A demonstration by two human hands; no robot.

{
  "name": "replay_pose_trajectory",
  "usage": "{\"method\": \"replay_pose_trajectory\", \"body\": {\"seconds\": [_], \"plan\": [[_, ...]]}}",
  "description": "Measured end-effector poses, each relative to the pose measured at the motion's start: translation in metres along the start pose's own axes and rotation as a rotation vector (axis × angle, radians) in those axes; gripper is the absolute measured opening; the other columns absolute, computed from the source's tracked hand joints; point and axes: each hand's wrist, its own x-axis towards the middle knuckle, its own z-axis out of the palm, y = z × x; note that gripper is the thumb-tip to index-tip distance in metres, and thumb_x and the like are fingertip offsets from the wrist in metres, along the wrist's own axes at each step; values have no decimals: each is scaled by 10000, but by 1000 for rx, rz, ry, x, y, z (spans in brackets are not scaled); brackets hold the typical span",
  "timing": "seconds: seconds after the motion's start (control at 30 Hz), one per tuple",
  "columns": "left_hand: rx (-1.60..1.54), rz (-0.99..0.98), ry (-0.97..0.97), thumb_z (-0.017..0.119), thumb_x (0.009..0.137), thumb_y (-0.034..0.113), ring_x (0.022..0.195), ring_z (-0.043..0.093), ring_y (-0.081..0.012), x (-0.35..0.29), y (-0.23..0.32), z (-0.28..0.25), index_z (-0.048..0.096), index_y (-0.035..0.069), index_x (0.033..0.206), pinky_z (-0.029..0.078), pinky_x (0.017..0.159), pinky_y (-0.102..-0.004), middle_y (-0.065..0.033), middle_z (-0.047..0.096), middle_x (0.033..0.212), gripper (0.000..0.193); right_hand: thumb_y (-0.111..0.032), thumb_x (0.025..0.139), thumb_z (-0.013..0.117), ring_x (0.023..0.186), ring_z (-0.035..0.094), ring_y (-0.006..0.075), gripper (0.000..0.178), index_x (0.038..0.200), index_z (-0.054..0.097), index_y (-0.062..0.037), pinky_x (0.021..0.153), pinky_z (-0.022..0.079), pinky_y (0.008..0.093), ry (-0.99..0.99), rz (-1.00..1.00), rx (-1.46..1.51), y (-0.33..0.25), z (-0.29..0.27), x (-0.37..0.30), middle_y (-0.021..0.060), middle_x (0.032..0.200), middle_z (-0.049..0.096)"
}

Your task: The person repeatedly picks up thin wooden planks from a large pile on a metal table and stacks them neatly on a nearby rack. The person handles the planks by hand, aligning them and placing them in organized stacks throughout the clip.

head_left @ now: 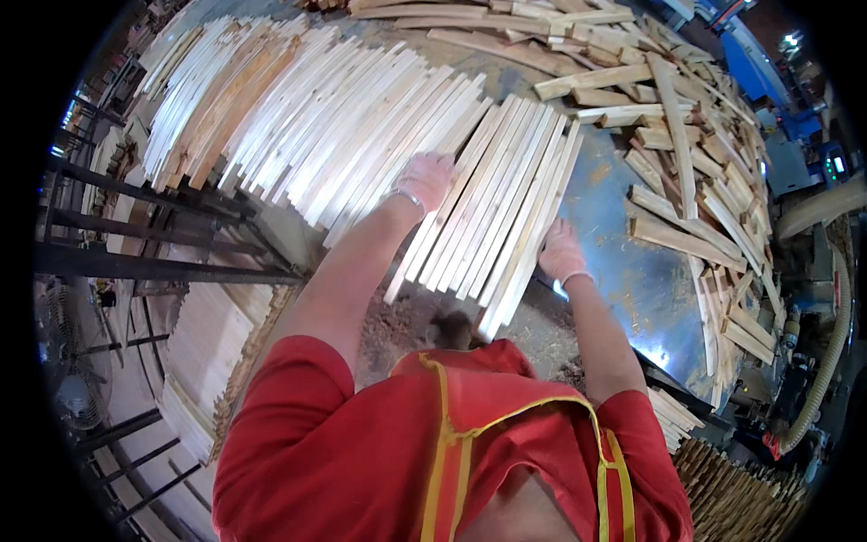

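A group of pale wooden strips (498, 194) lies side by side on the metal table, with the near ends jutting over its front edge. My left hand (424, 181), in a thin light glove, rests at the left side of this group, its fingers laid over the wood. At the group's right side, my right hand (563, 253), gloved too, has its fingers extended along the outermost strip. The group sits between both hands. A dark gap parts it from a longer row of strips (334, 117) on the left. My palms are hidden.
Rough wooden pieces (673, 135) lie in a jumbled heap on the metal table (623, 262) at the right. Dark metal bars (153, 262) and stacked boards (212, 352) stand at the left. A ribbed hose (826, 352) hangs at the far right, near blue machinery (754, 59).
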Motion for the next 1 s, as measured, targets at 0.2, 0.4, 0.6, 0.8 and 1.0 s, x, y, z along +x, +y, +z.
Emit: {"method": "replay_pose_trajectory", "body": {"seconds": [0.2, 0.4, 0.6, 0.8, 1.0], "plan": [[-132, -191, 604, 678, 936, 171, 1257, 618, -359, -81, -19, 20, 611, 66, 1402, 506, 1087, -432, -185, 655, 1324, 482, -110, 926, 699, 1283, 625, 326, 739, 1572, 401, 88, 1104, 489, 392, -72, 352, 1263, 12, -8, 13, 213, 1448, 608], [-759, -1008, 733, 686, 1006, 465, 1082, 660, -290, -249, -37, 101, 618, 85, 1353, 587, 881, -489, -77, 645, 1218, 520, -171, 958, 755, 1169, 685, 250, 854, 1642, 303, 65, 1005, 550, 369, -353, 257, 1703, 1, -22, 21, 161, 1443, 632], [-1939, -1683, 701, 627, 1019, 562, 1082, 672, -229, -188, 47, 57, 689, 145, 1269, 598, 873, -467, -65, 686, 1214, 490, -100, 949, 768, 1200, 618, 206, 977, 1697, 152, 27, 1031, 508, 326, -218, 425, 1586, 32, -28, 57, 124, 1427, 613], [-979, -808, -343, 710, 968, 505, 1263, 647, -368, -195, 100, 33, 651, 0, 1367, 524, 1055, -470, -195, 695, 1360, 647, -158, 976, 760, 1410, 523, 303, 1023, 1704, 67, 28, 1173, 425, 367, -104, 348, 1549, 81, -46, 87, 203, 1607, 470], [-695, -850, -119, 658, 899, 693, 1310, 622, -429, -17, 57, -9, 532, -46, 1485, 504, 1077, -512, -334, 657, 1333, 952, -583, 926, 747, 1220, 673, 306, 927, 1520, 499, 83, 1045, 501, 373, -456, 231, 652, 98, -81, 138, 259, 1319, 702]]}}
